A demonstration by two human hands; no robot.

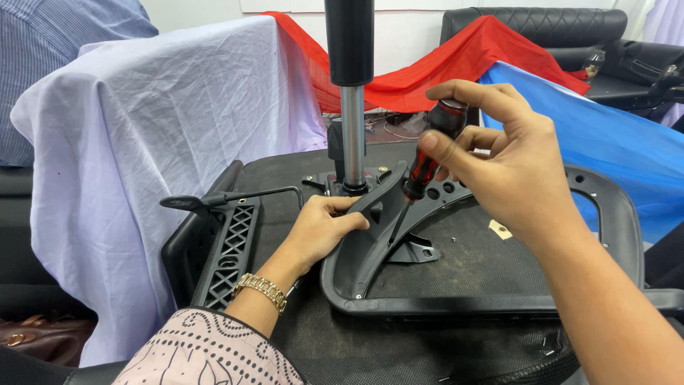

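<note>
The right hand (499,153) grips a screwdriver (427,167) with a red-and-black handle, fingers (438,146) clenched around the handle and thumb over its top. The tool leans slightly, its thin shaft running down to a black plastic armrest bracket (377,214), where the tip meets the bracket's flat arm.

The left hand (320,232) lies on that same bracket, just left of the screwdriver shaft, fingers curled over the bracket's raised edge and holding it. A gold chain bracelet (261,290) sits on this wrist, above a patterned sleeve (206,353).

The bracket rests on the upturned underside of an office chair seat (470,257), covered in dark fabric. Directly behind the bracket the chair's gas-lift column (351,107) stands upright, black above and silver below. Left of the bracket a black lever (214,199) sticks out, and below it lies a lattice-patterned plastic piece (231,249). Behind the seat hang white (157,142), red (456,64) and blue cloths (613,135).
</note>
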